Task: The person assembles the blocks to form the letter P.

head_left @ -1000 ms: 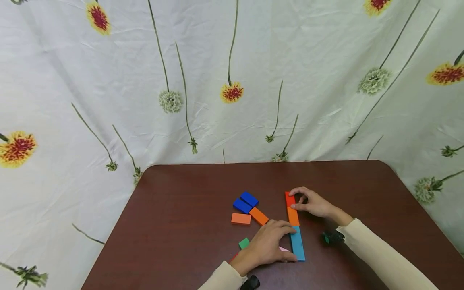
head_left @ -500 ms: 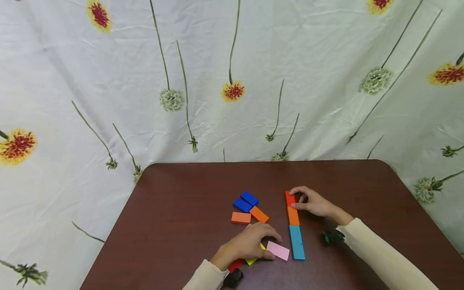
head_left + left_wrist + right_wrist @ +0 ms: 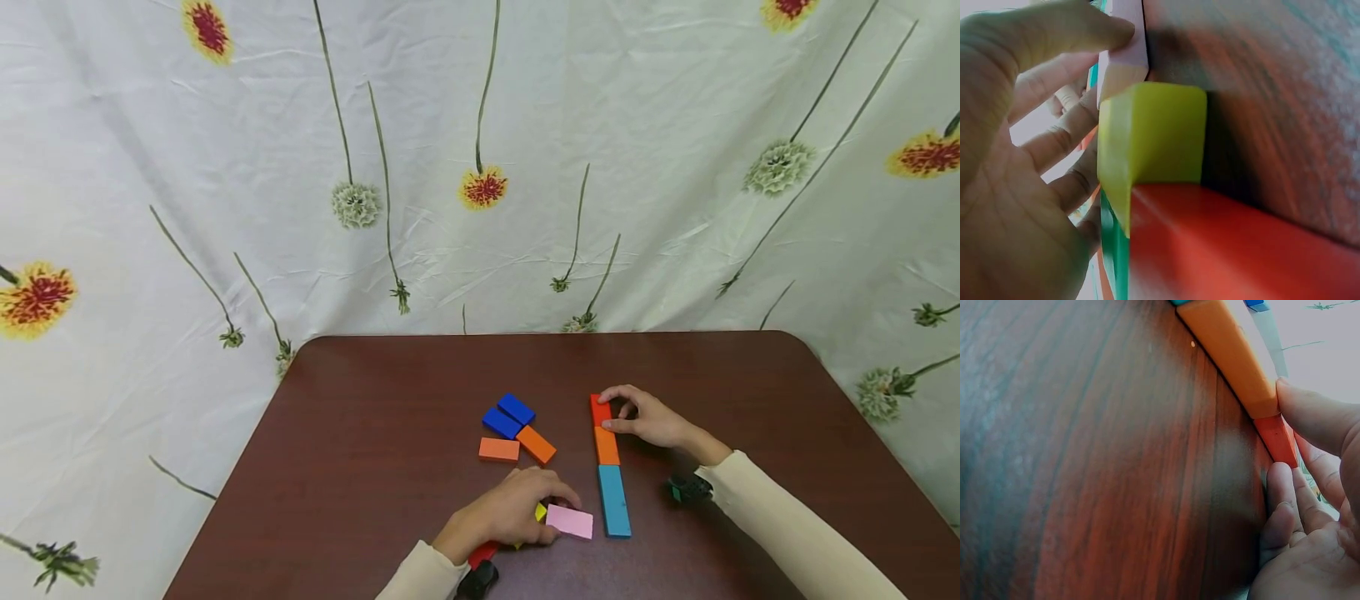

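My left hand (image 3: 517, 507) holds the pink block (image 3: 570, 522) near the front of the table, thumb at its near side and index finger at its far side. Just behind the pink one, a yellow block (image 3: 1169, 134) meets a red block (image 3: 1222, 250) under the palm; both are mostly hidden in the head view. To the right runs a straight row: a light blue block (image 3: 615, 502), an orange block (image 3: 607, 447) and a red block (image 3: 600, 410) at the far end. My right hand (image 3: 651, 420) grips that far red block, thumb by its seam with the orange one.
Two blue blocks (image 3: 501, 423) and two orange blocks (image 3: 498, 451) lie left of the row. A green block (image 3: 1115, 256) shows beside the yellow one. Behind the brown table (image 3: 375, 392) hangs a flowered cloth (image 3: 420, 167).
My left hand has drawn back leftward from the light blue block. Over the last half second the pink block shifted slightly left and turned with it. My right hand stays at the row's far end.
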{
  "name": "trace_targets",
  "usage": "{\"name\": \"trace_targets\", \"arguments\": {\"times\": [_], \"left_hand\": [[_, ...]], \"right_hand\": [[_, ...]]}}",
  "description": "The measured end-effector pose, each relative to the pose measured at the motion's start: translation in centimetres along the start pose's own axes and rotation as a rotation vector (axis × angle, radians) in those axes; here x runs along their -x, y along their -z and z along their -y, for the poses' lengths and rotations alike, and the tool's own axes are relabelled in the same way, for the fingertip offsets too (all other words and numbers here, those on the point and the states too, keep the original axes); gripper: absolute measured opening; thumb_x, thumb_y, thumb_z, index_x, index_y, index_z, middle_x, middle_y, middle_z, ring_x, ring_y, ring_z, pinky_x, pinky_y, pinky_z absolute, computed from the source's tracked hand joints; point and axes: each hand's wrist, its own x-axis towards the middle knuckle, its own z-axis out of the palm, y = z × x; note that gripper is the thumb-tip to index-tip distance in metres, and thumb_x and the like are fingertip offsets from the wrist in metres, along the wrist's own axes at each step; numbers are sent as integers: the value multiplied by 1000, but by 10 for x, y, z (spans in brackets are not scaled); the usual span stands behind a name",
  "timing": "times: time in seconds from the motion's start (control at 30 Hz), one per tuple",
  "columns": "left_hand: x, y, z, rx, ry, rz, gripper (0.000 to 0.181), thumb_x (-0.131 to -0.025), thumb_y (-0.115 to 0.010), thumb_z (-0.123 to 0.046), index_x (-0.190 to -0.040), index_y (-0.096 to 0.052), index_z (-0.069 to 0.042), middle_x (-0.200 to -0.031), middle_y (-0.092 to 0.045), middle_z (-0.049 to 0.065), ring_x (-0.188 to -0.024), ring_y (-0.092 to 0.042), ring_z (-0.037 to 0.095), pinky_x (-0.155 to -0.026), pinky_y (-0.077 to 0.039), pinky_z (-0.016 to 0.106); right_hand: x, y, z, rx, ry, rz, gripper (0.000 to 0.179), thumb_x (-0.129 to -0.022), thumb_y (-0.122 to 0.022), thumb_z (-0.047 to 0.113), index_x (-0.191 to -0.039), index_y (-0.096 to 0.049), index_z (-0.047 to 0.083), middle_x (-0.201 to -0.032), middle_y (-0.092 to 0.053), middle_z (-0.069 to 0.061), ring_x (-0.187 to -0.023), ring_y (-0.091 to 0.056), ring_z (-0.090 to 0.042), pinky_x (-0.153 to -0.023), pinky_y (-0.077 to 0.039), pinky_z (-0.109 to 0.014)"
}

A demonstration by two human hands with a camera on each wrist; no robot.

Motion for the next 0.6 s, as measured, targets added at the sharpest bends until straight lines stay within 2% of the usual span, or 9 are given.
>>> {"name": "trace_targets", "arguments": {"times": [0.13, 0.23, 0.33, 0.5, 0.6], "left_hand": [[0, 0, -2, -12, 6, 31, 46, -83, -77, -21, -127, -66, -32, -100, -59, -17, -89, -50, -3, -79, -36, 23], [1, -1, -3, -61, -11, 27, 55, -81, -78, -23, -132, -62, -34, -95, -55, -16, -83, -48, -3, -74, -35, 21], [2, -1, -4, -93, -37, 18, 59, -79, -77, -23, -135, -60, -34, -101, -57, -15, -81, -48, -3, -73, -35, 21], [4, -3, -4, -80, -67, 30, 55, -81, -76, -22, -133, -61, -31, -128, -59, -13, -101, -54, -2, -81, -38, 23], [7, -3, -3, -79, -79, 34, 49, -85, -74, -26, -132, -61, -30, -135, -58, -13, -114, -54, 0, -88, -41, 27]], "right_hand": [[0, 0, 0, 2, -4, 1, 38, -93, -72, 19, -125, -58, 3, -130, -51, -22, -87, -51, -22, -72, -46, -27], [-1, 0, 0, 4, -7, 4, 38, -93, -72, 20, -125, -58, 4, -130, -51, -22, -88, -51, -22, -72, -46, -27], [-2, 1, -1, 6, -10, 5, 39, -93, -72, 21, -125, -58, 4, -130, -52, -21, -88, -51, -22, -72, -46, -27], [-2, 1, -2, 5, -11, 5, 39, -93, -72, 21, -125, -58, 5, -129, -52, -21, -88, -51, -22, -72, -46, -27], [-2, 0, -3, 7, -11, 5, 39, -93, -72, 21, -125, -58, 5, -129, -52, -20, -88, -51, -22, -72, -46, -27]]}}
